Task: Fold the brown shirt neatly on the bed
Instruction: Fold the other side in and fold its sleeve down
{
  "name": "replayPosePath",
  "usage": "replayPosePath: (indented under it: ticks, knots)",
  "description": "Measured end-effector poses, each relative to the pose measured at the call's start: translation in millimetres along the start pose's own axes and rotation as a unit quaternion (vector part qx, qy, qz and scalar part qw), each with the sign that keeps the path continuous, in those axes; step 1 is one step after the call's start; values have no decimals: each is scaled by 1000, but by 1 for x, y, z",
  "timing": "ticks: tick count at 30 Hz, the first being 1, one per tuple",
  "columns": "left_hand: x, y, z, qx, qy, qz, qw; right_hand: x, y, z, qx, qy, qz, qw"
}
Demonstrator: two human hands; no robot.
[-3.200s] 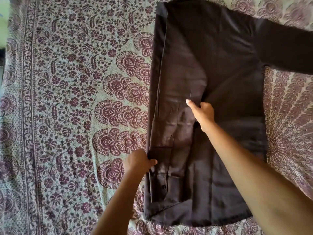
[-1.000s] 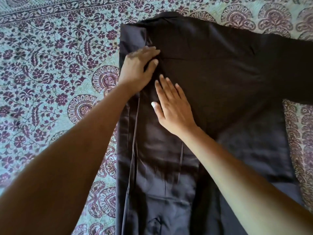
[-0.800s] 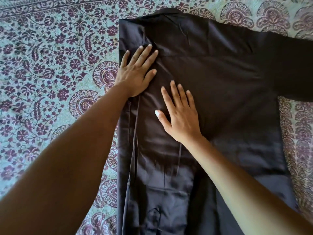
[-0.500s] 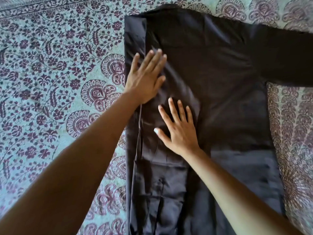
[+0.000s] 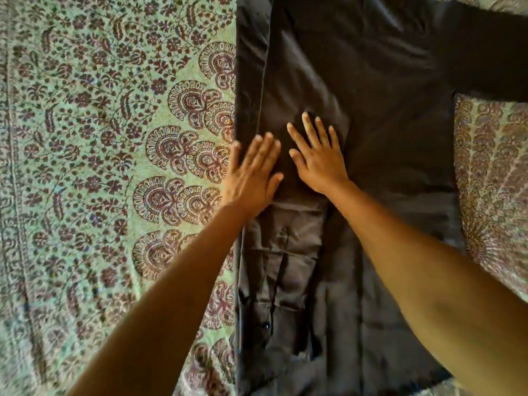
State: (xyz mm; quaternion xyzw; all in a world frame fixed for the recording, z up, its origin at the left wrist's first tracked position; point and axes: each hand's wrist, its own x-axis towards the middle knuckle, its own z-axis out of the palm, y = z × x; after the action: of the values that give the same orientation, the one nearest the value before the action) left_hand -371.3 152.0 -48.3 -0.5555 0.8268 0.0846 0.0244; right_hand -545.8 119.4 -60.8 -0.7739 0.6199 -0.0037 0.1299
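I see the brown shirt (image 5: 371, 138) lying flat on the bed (image 5: 100, 167), its left side folded inward and one sleeve extending to the right. My left hand (image 5: 251, 175) rests palm-down on the folded left edge, fingers open, grip holding nothing. My right hand (image 5: 317, 155) lies flat and open just beside it, on the folded panel.

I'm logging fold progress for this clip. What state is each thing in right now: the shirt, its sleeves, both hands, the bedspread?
Dark brown shirt: lying flat, left side folded in, right side not.
Folded-in sleeve: lying along the body, cuff toward the hem.
Outstretched right-hand sleeve: spread, unfolded.
Left hand: open, flat on the shirt's folded edge.
Right hand: open, flat on the shirt.
Green and maroon patterned bedspread: spread flat.
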Motion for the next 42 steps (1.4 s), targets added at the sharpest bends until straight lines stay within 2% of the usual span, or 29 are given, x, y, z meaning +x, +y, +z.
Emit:
replayPosePath:
  ticks: [3,6,10,12,14,16,18,22,24,26,28,29,31,32,34,37,39,42]
  knots:
    - [-82,34,19,11,-30,135,990,-3,4,-3,-27,-11,-5,1000]
    - [-163,48,33,3,-68,221,973,-4,0,-5,-53,-42,6,998]
    - [-198,41,30,-5,-81,346,935,-9,-16,-17,-63,-56,41,996]
    - [-190,36,26,-14,-57,327,943,-28,-30,-18,-42,-30,13,999]
    - [-179,32,23,-15,-47,292,955,-58,-44,-11,-19,-16,-80,996]
    - [-180,30,25,0,-49,300,953,-85,-49,2,-34,-41,-163,985]
    - [-190,32,29,2,-58,313,948,-97,-46,13,-49,-76,-163,982]
    - [-205,34,32,-13,-46,312,949,-95,-44,13,-46,-86,-153,983]
    - [-200,37,24,-83,-26,285,955,-93,-46,3,6,-92,-147,985]
    - [-186,44,3,-253,-21,159,954,-93,-47,-15,112,-95,-112,983]
    - [-164,48,-22,-406,-46,-24,912,-97,-44,-38,231,-23,-55,971]
    - [-151,51,-34,-446,-38,-85,890,-102,-39,-53,273,16,-15,962]
    - [-125,57,-58,-498,2,-146,855,-115,-25,-81,311,66,50,947]
    - [-111,62,-70,-516,21,-162,841,-123,-16,-93,311,91,67,943]
    - [-88,72,-91,-519,45,-182,834,-136,5,-112,303,143,74,939]
    - [-57,99,-116,-466,67,-165,867,-155,44,-135,289,184,84,936]
    - [-37,123,-128,-416,74,-148,894,-166,71,-148,287,187,112,933]
    - [-5,171,-146,-371,71,-128,917,-181,124,-164,277,192,141,931]
